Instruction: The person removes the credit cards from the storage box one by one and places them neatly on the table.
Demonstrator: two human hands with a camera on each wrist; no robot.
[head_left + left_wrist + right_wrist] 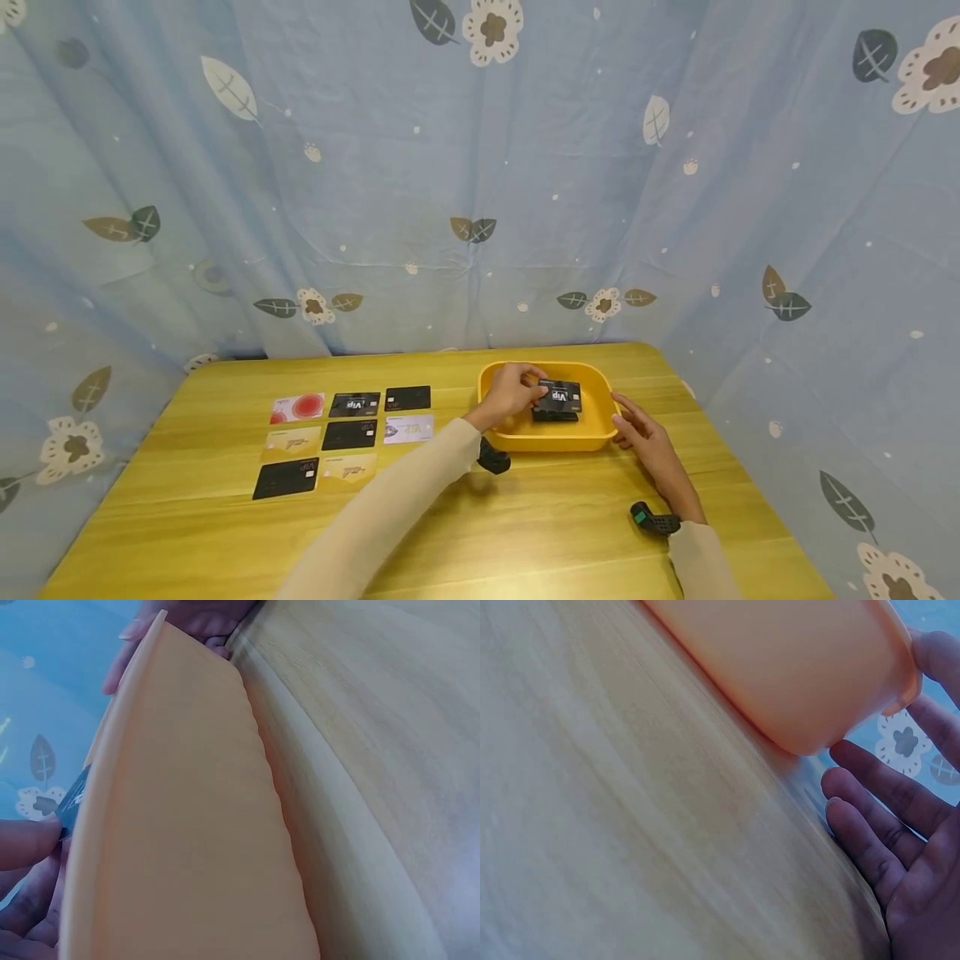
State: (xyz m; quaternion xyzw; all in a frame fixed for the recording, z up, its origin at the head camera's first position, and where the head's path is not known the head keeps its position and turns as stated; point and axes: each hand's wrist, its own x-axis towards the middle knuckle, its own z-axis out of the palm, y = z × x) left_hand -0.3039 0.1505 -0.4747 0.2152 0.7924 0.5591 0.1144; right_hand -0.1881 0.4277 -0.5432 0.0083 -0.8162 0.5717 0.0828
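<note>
My left hand (512, 396) reaches over the near left part of a yellow plastic box (597, 408) and pinches a black VIP card (561, 398) by its left edge. Another dark card (553, 416) lies partly hidden beneath it, inside the box. In the left wrist view the box wall covers most of the card, leaving a dark corner (73, 799) by the thumb. My right hand (647, 437) holds the box's right rim, thumb and forefinger at the lip. Its other fingers (870, 825) spread loosely beside the outer wall in the right wrist view.
Left of the box, several cards lie face up in loose rows: a pink-and-white card (297, 408), black cards (285, 478), gold cards (291, 443) and a pale lilac card (408, 428). A blue patterned curtain (420, 167) hangs behind the wooden table (540, 533).
</note>
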